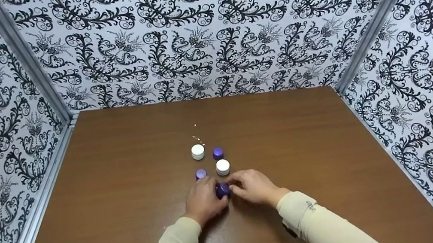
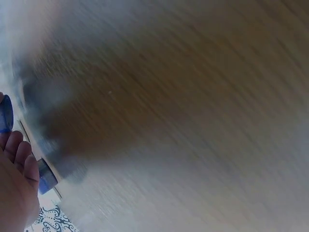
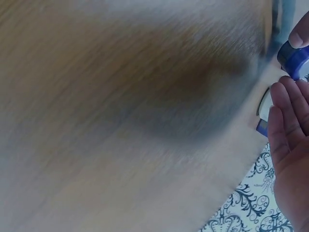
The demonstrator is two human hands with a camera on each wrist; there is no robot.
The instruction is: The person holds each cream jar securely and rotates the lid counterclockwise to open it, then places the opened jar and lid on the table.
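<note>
In the head view, my left hand (image 1: pixel 205 199) grips a small round purple jar (image 1: pixel 223 190) at the front of a little group on the table. My right hand (image 1: pixel 255 187) is at the jar's right side, its thumb and index fingertips close to it. The right wrist view shows that hand's fingers (image 3: pixel 292 108) mostly straight, just under the purple jar (image 3: pixel 293 58). Another purple jar (image 1: pixel 201 173) lies just beyond my left knuckles, partly hidden. Behind the held jar stands a white jar (image 1: pixel 223 167).
Farther back on the brown table (image 1: pixel 128 166) stand another white jar (image 1: pixel 198 152) and a purple jar (image 1: pixel 217 153). Small bright specks (image 1: pixel 197 138) show beyond them. Patterned walls (image 1: pixel 204 45) with grey metal corner posts (image 1: pixel 33 59) enclose the table's back and sides.
</note>
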